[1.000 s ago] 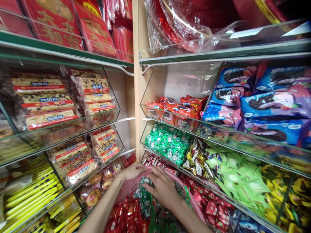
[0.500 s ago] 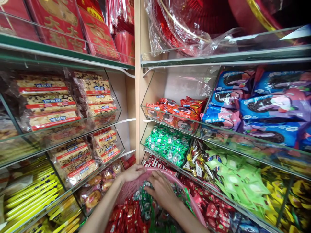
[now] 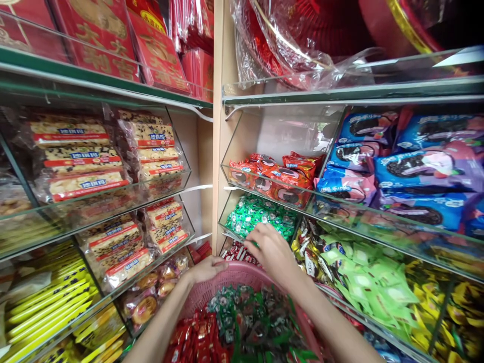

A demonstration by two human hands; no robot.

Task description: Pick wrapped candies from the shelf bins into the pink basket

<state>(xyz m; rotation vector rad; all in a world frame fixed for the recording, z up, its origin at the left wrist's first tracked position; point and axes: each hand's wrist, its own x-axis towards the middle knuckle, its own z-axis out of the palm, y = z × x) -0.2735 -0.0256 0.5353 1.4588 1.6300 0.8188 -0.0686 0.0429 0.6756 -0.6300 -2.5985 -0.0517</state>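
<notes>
My left hand (image 3: 206, 269) is closed round the far left rim of a pink plastic basket (image 3: 242, 269). Inside the basket lie green-wrapped candies (image 3: 260, 317) and, to their left, red packets (image 3: 198, 335). My right hand (image 3: 272, 252) is raised over the basket's far rim, its fingers curled. A bit of green wrapper shows beneath those fingers, mostly hidden by them. Just beyond that hand is a clear bin of small green candies (image 3: 260, 214), and red-and-white wrapped candies (image 3: 238, 252) sit below it.
Glass-fronted shelves meet at a wooden corner post (image 3: 219, 131). On the left are wrapped nut bars (image 3: 85, 159) and yellow packets (image 3: 49, 297). To the right are red packets (image 3: 272, 174), blue cookie packs (image 3: 423, 166) and light green packets (image 3: 370, 275). Red envelopes (image 3: 159, 50) stand above.
My right hand has risen out of the basket and moved forward and right, towards the green candy bin. The left hand keeps its hold on the rim. The view has shifted slightly.
</notes>
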